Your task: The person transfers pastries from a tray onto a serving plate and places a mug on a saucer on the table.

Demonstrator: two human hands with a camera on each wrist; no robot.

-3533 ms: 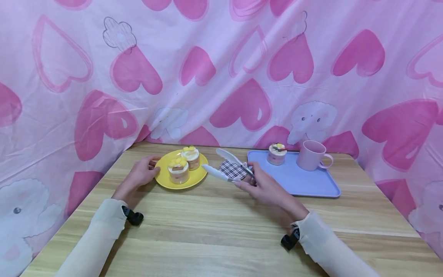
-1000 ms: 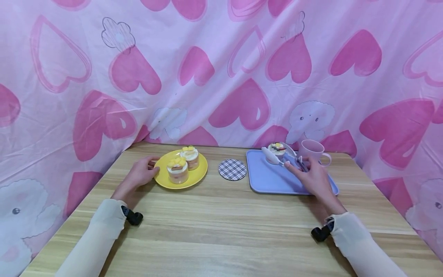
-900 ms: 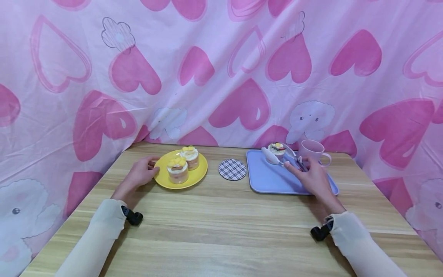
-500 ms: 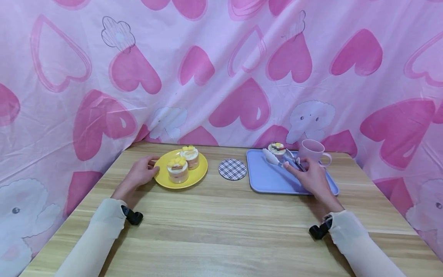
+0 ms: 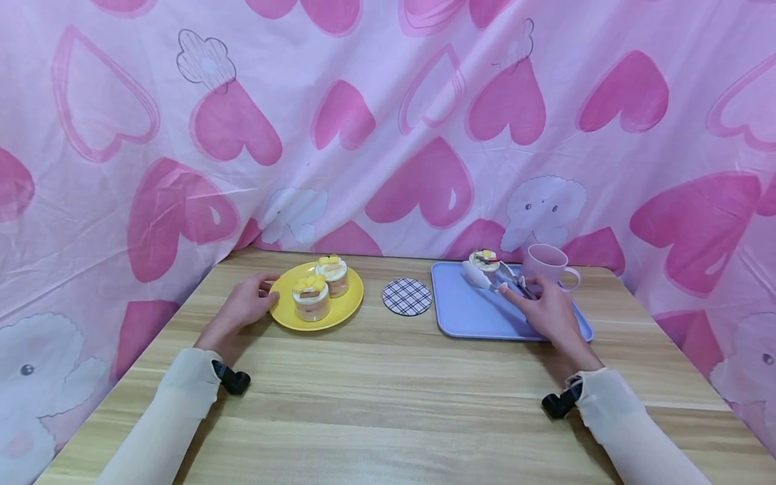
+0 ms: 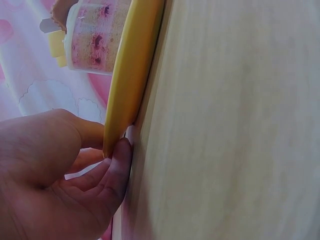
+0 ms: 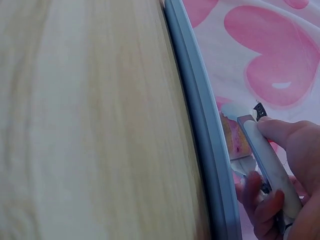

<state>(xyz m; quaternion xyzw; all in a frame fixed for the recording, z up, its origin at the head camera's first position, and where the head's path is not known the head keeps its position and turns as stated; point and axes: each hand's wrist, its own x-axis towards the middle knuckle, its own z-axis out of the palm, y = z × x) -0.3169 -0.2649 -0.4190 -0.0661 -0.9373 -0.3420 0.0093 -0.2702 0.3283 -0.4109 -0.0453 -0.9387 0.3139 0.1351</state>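
Observation:
My left hand (image 5: 248,300) pinches the left rim of a yellow plate (image 5: 347,311); in the left wrist view its fingertips reach under that rim. Two clear dessert cups, a front one (image 5: 312,306) and a back one (image 5: 336,281), stand on the plate, topped with cream and yellow pieces. Over the blue tray (image 5: 463,323), my right hand (image 5: 548,310) grips food tongs (image 5: 479,276) with white tips. These tips sit at the near left and right of a third dessert cup (image 5: 485,261) on the tray; whether both touch it, I cannot tell.
A pink mug (image 5: 544,261) stands on the tray just behind my right hand, its handle to the right. A round checked coaster (image 5: 407,297) lies between plate and tray. Pink heart-patterned cloth (image 5: 418,182) hangs behind the wooden table (image 5: 376,404).
From above the coaster, my right hand has carried the tongs rightward to the dessert cup on the tray. Over the last second, the tips have drawn closer together. My left hand stays put.

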